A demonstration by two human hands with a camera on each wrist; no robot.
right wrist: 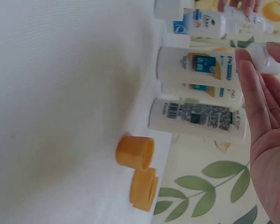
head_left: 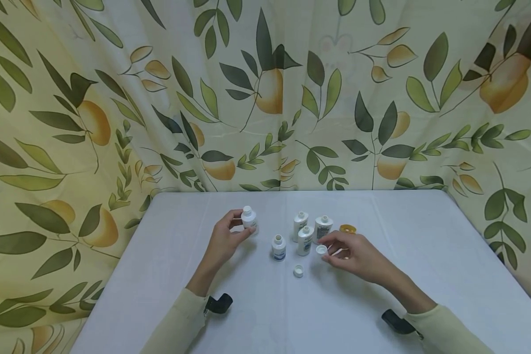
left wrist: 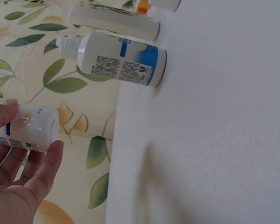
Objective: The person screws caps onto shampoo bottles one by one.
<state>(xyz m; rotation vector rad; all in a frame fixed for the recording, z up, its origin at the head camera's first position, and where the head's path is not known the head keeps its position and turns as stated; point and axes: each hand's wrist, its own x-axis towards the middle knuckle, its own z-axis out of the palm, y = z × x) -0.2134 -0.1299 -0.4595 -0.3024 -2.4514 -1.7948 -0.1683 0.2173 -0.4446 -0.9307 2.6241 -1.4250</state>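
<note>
My left hand (head_left: 223, 239) grips a small white bottle (head_left: 250, 221) between thumb and fingers, raised above the table on the left. Its top looks white; I cannot tell whether that is a cap or a bare neck. In the left wrist view the held bottle (left wrist: 30, 127) shows its base and printed label. My right hand (head_left: 357, 256) pinches a white cap (head_left: 321, 250), its round rim turned up. The right wrist view shows this cap (right wrist: 263, 59) between thumb and fingers. A capless bottle (head_left: 279, 248) with a blue-marked label stands upright between the hands.
Three more uncapped bottles stand close together: one at the back (head_left: 300, 225), one in front (head_left: 305, 241), one at the right (head_left: 323, 227). Another white cap (head_left: 298, 271) lies nearer me. Orange caps (right wrist: 135, 152) rest beyond my right hand. A patterned curtain (head_left: 265, 98) hangs behind the white table (head_left: 265, 314).
</note>
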